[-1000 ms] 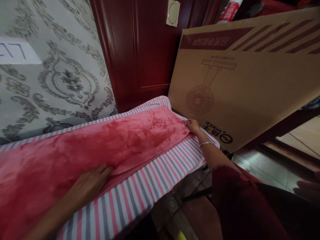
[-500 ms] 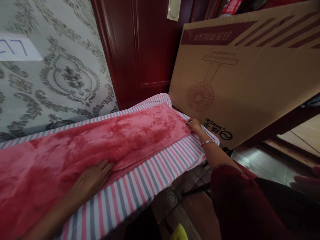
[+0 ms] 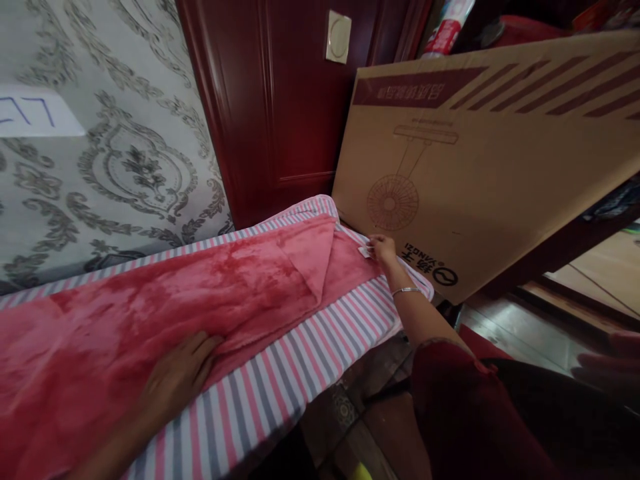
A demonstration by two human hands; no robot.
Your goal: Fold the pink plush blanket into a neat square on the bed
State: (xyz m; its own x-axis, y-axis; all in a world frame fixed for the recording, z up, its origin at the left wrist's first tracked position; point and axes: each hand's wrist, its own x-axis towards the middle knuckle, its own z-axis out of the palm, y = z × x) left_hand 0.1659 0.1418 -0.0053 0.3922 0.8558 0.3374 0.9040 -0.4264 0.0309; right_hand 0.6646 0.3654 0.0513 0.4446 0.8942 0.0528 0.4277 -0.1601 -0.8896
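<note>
A red plush blanket [image 3: 240, 260], folded into a long strip, lies on a pink, grey and white striped cloth [image 3: 280, 370]. Near its right end the upper layer is turned back in a triangle, baring the layer beneath. A small white tag [image 3: 365, 252] shows at that lower layer's right end. My right hand [image 3: 383, 250] has its fingers pinched at the tag. Flat on the blanket by its front edge rests my left hand [image 3: 183, 367], fingers stretched out, their tips partly sunk in the pile.
A large cardboard fan box [image 3: 480, 173] stands against the right end of the striped cloth. Behind are a dark red door [image 3: 305, 107] and a patterned wall [image 3: 145, 173] with a paper label [image 3: 40, 115]. A red and white bottle [image 3: 447, 33] appears behind the box.
The blanket's upper right end has been folded back to the left, uncovering the lower layer and white tag. My right hand stays near the right end; my left hand has barely shifted.
</note>
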